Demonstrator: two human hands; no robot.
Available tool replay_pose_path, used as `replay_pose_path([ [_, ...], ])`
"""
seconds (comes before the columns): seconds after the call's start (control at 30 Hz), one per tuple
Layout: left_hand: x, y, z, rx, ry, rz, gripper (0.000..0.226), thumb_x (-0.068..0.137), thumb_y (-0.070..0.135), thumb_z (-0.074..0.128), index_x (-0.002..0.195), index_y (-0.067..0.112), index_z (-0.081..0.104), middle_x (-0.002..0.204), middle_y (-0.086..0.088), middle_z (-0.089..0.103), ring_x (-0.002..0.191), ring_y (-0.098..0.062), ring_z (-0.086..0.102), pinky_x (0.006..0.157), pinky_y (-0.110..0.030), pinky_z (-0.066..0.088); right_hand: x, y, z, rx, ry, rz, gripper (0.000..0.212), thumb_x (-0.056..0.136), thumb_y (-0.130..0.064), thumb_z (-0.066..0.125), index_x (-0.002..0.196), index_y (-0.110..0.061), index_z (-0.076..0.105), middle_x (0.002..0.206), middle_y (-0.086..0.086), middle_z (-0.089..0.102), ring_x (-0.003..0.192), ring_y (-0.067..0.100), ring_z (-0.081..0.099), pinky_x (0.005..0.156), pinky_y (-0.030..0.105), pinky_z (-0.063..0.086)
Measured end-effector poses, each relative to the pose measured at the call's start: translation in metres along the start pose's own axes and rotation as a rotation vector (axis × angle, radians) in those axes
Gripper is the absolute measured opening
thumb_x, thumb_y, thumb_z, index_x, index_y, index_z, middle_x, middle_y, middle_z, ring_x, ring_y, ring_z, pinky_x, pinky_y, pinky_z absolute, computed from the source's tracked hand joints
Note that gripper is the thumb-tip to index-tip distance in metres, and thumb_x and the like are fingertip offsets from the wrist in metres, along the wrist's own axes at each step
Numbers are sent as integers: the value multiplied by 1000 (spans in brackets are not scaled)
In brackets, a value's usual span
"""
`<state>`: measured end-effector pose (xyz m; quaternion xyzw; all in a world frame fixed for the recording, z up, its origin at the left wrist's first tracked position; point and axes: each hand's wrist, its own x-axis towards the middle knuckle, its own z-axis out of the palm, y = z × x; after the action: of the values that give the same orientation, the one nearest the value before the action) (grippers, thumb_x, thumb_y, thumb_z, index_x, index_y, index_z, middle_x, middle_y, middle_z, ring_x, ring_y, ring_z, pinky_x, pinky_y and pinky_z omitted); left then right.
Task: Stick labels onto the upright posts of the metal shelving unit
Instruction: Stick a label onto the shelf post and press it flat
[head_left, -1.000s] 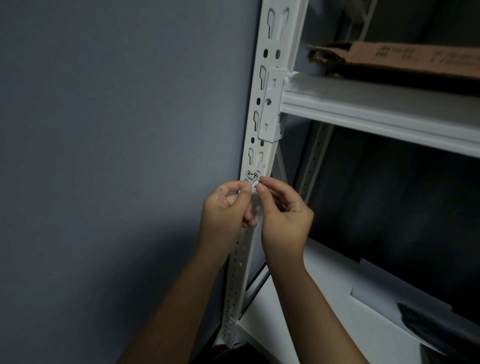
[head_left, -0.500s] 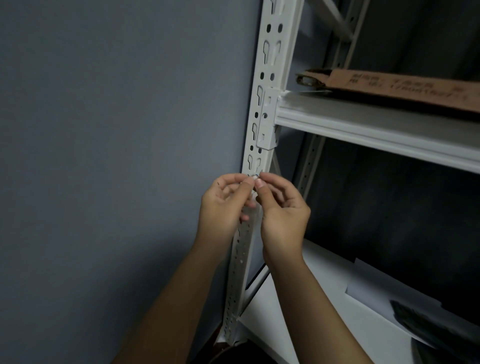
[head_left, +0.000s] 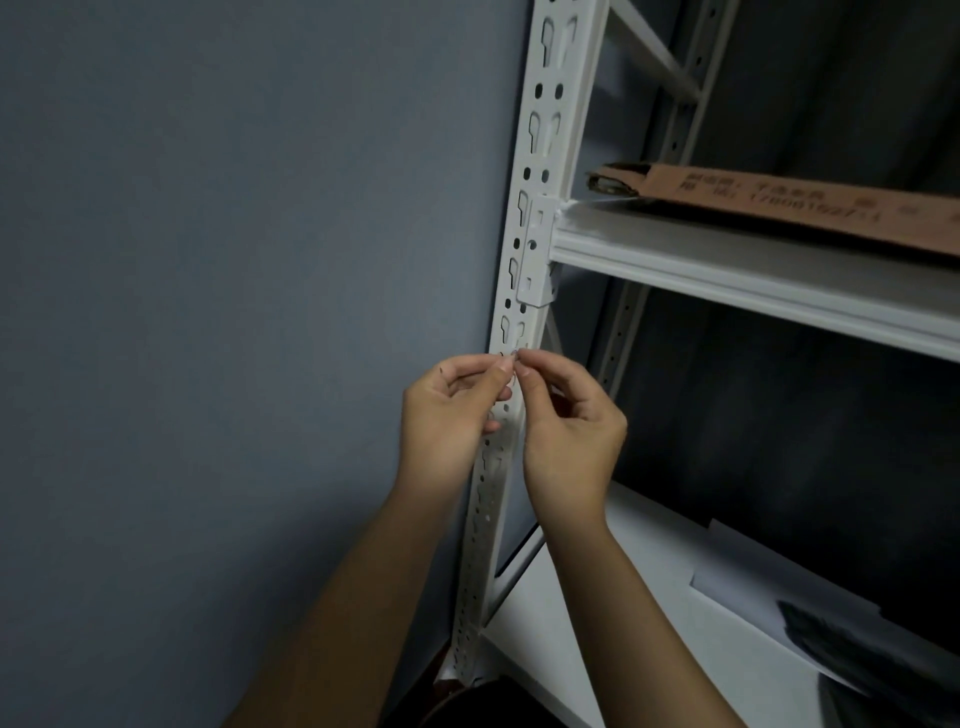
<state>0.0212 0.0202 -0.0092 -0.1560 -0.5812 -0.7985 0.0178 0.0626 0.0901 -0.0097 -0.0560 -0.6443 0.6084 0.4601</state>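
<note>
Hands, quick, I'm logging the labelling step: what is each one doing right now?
Left hand: fingertips pinch a tiny label in front of the post.
Right hand: pinches the same label.

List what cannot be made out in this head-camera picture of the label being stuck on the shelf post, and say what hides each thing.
- Label: only a sliver shows between the fingertips of the left hand and right hand; its writing is covered.
- Post: the stretch behind both hands is hidden; its top is cut by the frame edge.
- Cardboard box: print too blurred to read; right end cut off.
- Dark item on the lower shelf: too dim to identify.
</note>
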Motion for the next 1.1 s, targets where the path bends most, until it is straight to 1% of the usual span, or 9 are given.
replay_pose_path([
  [0.1,-3,5,-1,-19,-19,8,7,88,20,64,93,17,68,84,3,72,79,-4,67,59,-16,50,-1,-6,1,23,13,-10,27,88,-3,64,84,-29,71,85,-11,72,84,3,67,75,17,52],
  [0.23,-6,8,0,-57,-64,-18,9,94,18,56,92,18,65,80,8,72,76,-2,66,56,-17,49,0,-13,2,145,29,36,18,86,2,65,86,-16,70,81,-7,71,78,1,67,70,14,51],
  [0.5,-10,15,-1,-121,-114,-28,11,95,16,53,91,17,64,76,7,71,74,-2,66,55,-16,49,-1,-20,2,246,-37,89,18,85,5,65,89,-13,68,79,-2,70,73,2,68,67,13,51],
  [0.6,-11,16,-2,-143,-144,-36,9,93,17,56,92,15,65,77,7,71,74,-3,66,56,-16,49,-2,-20,2,271,-45,129,18,85,3,66,94,-12,68,76,-4,72,77,5,69,75,18,55],
  [0.67,-11,16,-3,-146,-155,-34,8,91,17,58,93,13,65,79,5,71,76,-5,66,56,-16,49,-3,-20,3,279,-54,141,18,84,2,66,93,-14,68,76,-4,73,80,8,70,81,22,56],
  [0.73,-8,17,-5,-135,-170,-39,8,91,17,58,92,12,65,76,5,69,73,-4,64,56,-16,48,-3,-19,2,289,-63,163,17,84,1,66,90,-15,69,77,-2,73,78,9,70,78,21,56],
  [0.8,-6,19,-9,-101,-199,-45,8,92,17,57,90,13,64,73,7,68,71,-1,63,56,-15,48,-1,-18,0,265,-83,169,16,85,0,66,87,-15,70,77,-2,72,75,7,69,74,19,55],
  [0.93,-3,17,-14,-39,-245,-57,9,92,16,56,88,17,64,73,7,67,72,0,63,56,-14,48,-1,-14,-5,70,-117,70,20,86,-3,67,82,-23,71,77,-13,71,81,-3,66,72,10,49],
  [1.1,-1,13,-13,-22,-270,-82,9,93,15,55,93,15,64,76,6,67,74,0,64,57,-14,48,-2,-11,-9,34,-166,39,17,91,-2,60,85,-16,68,79,-12,68,77,-7,63,71,9,48],
])
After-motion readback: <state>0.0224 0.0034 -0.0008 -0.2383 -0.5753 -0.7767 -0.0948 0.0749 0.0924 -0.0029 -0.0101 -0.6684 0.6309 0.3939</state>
